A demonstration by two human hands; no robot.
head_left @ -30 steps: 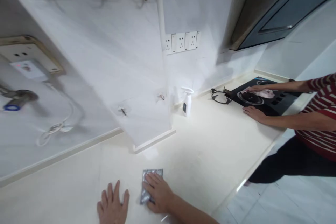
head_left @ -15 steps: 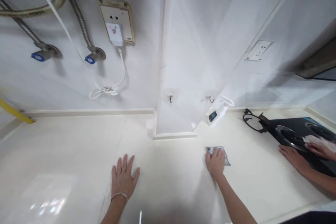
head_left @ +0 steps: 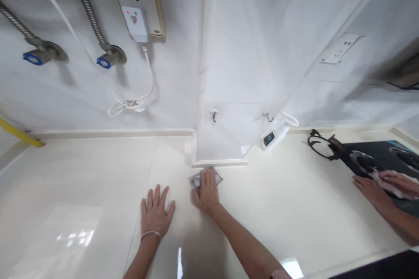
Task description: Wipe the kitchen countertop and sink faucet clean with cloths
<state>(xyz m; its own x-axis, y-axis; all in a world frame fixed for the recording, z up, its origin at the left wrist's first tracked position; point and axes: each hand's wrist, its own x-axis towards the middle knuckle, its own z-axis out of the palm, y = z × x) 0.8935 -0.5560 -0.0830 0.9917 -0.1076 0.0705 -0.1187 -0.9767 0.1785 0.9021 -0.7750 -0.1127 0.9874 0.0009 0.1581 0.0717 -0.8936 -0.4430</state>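
Note:
My left hand (head_left: 156,213), with a bracelet at the wrist, lies flat on the white countertop (head_left: 108,170), fingers spread and nothing under them that I can see. To its right, my right hand (head_left: 207,192) presses a grey cloth (head_left: 218,178) against the counter, close to the foot of the wall pillar (head_left: 229,139). The cloth's edges stick out on both sides of the fingers; the rest is hidden beneath the hand.
At right, another person's hands (head_left: 373,191) are on a black gas stove (head_left: 366,150), one with a pale cloth (head_left: 393,187). A black pan-support ring (head_left: 321,146) and a white handheld device (head_left: 275,136) lie near the wall. Valves (head_left: 109,58) and a plugged-in charger (head_left: 135,22) are on the left wall.
My right hand has slid the grey cloth leftward across the counter to the pillar's foot. My left hand stays in place. The view has shifted slightly.

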